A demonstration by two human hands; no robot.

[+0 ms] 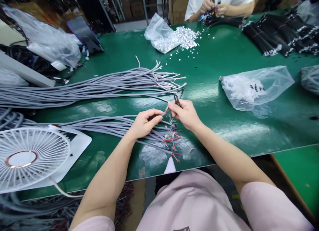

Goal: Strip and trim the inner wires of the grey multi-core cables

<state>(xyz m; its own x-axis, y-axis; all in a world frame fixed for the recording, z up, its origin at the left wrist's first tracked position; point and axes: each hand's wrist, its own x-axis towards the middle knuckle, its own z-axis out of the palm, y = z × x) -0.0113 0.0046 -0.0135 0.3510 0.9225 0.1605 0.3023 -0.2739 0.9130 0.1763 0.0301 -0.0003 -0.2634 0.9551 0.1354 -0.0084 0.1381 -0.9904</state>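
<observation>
My left hand (pixel 146 124) is closed on a grey cable (pixel 163 114), pinching it just behind its end. Close beside it, my right hand (pixel 184 114) has its fingertips at the cable's tip, where a little red shows. A dark, slim metal tool (pixel 177 100), which looks like tweezers, sticks up out of the right hand; its working end is hidden by the fingers. Below the hands lies a bunch of grey cables (pixel 99 125) with red, blue and white inner wires (pixel 173 138) fanned out at their ends. Another grey bundle (pixel 104 83) lies beyond, its ends pale.
A white fan (pixel 37 154) stands at the left front. Farther back are a bag of small white parts (pixel 161 36) and a loose pile (pixel 187 37). A clear bag (pixel 256 86) lies right, black cable bundles (pixel 264 35) behind it. Across the table, another person's hands (pixel 214 7) hold wires.
</observation>
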